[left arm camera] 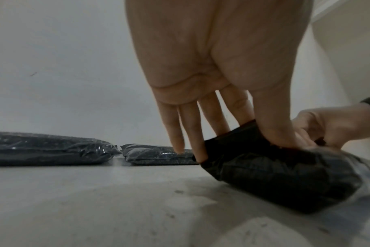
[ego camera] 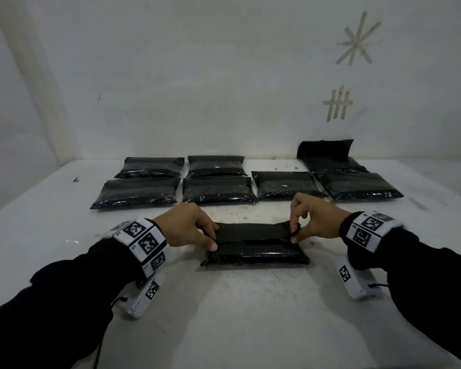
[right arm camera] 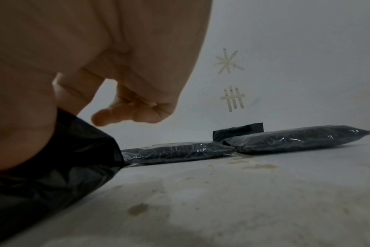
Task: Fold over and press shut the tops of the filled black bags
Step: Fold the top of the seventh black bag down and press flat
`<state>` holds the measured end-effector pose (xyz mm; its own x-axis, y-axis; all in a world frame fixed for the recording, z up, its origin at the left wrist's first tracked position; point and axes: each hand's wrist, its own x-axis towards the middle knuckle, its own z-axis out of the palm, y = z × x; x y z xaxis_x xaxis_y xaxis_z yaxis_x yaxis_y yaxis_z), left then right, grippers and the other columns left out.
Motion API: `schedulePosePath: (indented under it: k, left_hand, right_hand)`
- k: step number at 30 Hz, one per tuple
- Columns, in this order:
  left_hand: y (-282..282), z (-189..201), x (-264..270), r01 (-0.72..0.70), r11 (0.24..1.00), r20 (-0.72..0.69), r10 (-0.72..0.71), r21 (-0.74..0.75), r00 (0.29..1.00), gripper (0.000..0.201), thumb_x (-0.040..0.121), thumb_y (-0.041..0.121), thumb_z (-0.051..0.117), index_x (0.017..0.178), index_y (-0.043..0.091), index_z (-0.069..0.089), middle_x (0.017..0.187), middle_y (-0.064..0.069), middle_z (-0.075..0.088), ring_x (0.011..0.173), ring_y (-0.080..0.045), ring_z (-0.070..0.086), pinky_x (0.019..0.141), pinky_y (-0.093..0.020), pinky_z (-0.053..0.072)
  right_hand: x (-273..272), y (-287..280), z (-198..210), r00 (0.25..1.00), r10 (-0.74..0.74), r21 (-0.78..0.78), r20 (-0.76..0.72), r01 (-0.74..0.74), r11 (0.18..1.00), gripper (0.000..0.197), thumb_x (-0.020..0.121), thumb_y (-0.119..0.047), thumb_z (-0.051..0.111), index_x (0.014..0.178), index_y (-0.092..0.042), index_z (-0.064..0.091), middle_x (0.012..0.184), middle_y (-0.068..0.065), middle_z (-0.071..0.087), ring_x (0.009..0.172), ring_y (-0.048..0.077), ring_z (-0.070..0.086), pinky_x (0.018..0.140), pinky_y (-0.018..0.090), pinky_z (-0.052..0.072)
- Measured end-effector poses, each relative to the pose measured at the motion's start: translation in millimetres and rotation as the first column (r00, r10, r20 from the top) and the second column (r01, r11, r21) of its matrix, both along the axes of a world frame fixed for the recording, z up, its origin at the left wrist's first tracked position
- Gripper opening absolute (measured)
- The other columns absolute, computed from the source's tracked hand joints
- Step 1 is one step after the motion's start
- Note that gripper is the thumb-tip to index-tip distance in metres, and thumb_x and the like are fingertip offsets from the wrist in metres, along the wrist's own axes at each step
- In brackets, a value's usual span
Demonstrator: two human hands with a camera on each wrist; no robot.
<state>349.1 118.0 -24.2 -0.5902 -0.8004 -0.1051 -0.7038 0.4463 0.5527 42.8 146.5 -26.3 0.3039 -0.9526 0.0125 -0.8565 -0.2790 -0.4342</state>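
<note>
On the stained white table (ego camera: pixel 250 302) against the white wall, the filled black bag (ego camera: pixel 256 253) lay right in front of you, its top flap (ego camera: pixel 253 231) folded over. Your left hand (ego camera: pixel 186 225) pinched the flap's left end, and your right hand (ego camera: pixel 317 219) pinched its right end. Six folded bags (ego camera: pixel 218 191) lay behind, and one bag with its flap up (ego camera: pixel 328 153) at far right.
</note>
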Motion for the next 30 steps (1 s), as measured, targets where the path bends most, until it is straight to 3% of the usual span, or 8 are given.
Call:
schedulePosePath:
  k: [4,7,14,19,23,26,28,30]
  left_hand:
    - [9.9,5.5,-3.4,0.024,0.985,0.186,0.008,-0.17,0.983,0.02,0.074,0.039,0.075,0.091,0.028,0.075,0.123,0.017,0.062,0.119,0.001,0.05,0.109,-0.034,0.029]
    - [15.7,6.8,-6.9,0.104,0.946,0.339,0.007,-0.307,0.941,0.023,0.078,0.047,0.069,0.095,0.033,0.073,0.13,0.023,0.054,0.131,-0.002,0.031,0.102,-0.037,0.016]
    - [19.2,5.2,-5.6,0.175,0.939,0.271,-0.094,-0.295,0.958,0.022,0.084,0.034,0.067,0.099,0.02,0.074,0.114,0.005,0.062,0.102,-0.009,0.056,0.086,-0.022,0.042]
    - [23.7,3.1,-3.1,0.117,0.944,0.252,-0.038,-0.307,0.967,0.021,0.088,0.035,0.063,0.103,0.023,0.071,0.11,0.009,0.066,0.071,0.003,0.051,0.08,-0.018,0.045]
    - [29.3,2.3,-1.4,0.168,0.879,0.376,0.014,-0.446,0.927,0.028,0.088,0.051,0.052,0.105,0.036,0.069,0.109,0.019,0.067,0.092,0.003,0.058,0.092,-0.026,0.031]
    - [32.4,3.3,-5.6,0.214,0.838,0.43,0.027,-0.502,0.903,0.04,0.08,0.063,0.053,0.102,0.034,0.069,0.108,0.018,0.063,0.11,-0.001,0.046,0.1,-0.035,0.018]
    - [31.7,4.3,-7.8,0.221,0.864,0.43,-0.006,-0.452,0.903,0.041,0.078,0.062,0.059,0.101,0.03,0.069,0.106,0.012,0.063,0.103,-0.006,0.053,0.1,-0.032,0.031]
    - [29.4,4.7,-7.4,0.181,0.912,0.384,-0.028,-0.369,0.923,0.042,0.077,0.057,0.064,0.102,0.024,0.068,0.102,0.007,0.065,0.093,-0.01,0.057,0.086,-0.028,0.045]
  right_hand:
    - [1.8,3.9,4.6,0.997,0.046,0.023,-0.068,-0.044,0.999,0.027,0.063,-0.02,0.086,0.061,-0.035,0.062,0.077,-0.014,0.05,0.076,0.001,0.047,0.065,0.006,0.036]
    - [3.2,7.4,7.7,0.99,0.055,0.011,-0.128,-0.054,0.998,0.013,0.066,-0.024,0.084,0.073,-0.024,0.074,0.078,-0.014,0.052,0.08,0.0,0.047,0.069,0.008,0.034]
    - [7.6,17.0,15.8,0.977,0.053,0.04,-0.205,-0.045,0.998,0.009,0.071,-0.025,0.081,0.077,-0.026,0.074,0.08,-0.015,0.061,0.089,0.012,0.059,0.081,0.02,0.044]
    - [7.5,29.1,19.7,0.966,0.054,0.036,-0.254,-0.047,0.998,0.015,0.077,-0.034,0.074,0.089,-0.026,0.076,0.088,-0.017,0.061,0.088,0.0,0.053,0.084,0.019,0.039]
    - [6.8,35.0,18.2,0.944,0.002,0.051,-0.331,0.016,0.999,0.036,0.065,-0.058,0.075,0.092,-0.035,0.072,0.101,-0.015,0.052,0.098,0.006,0.049,0.09,0.025,0.043]
    - [8.3,36.9,12.3,0.936,0.054,0.034,-0.347,-0.045,0.998,0.038,0.068,-0.055,0.075,0.094,-0.029,0.072,0.101,-0.014,0.049,0.1,0.005,0.042,0.088,0.023,0.04]
    - [10.0,38.7,11.2,0.939,0.066,0.015,-0.338,-0.065,0.998,0.036,0.072,-0.049,0.074,0.096,-0.022,0.073,0.102,-0.014,0.046,0.097,0.003,0.041,0.083,0.02,0.038]
    - [11.4,39.1,11.1,0.94,0.07,0.019,-0.333,-0.068,0.998,0.034,0.076,-0.045,0.073,0.098,-0.019,0.073,0.106,-0.012,0.048,0.092,0.004,0.046,0.078,0.018,0.038]
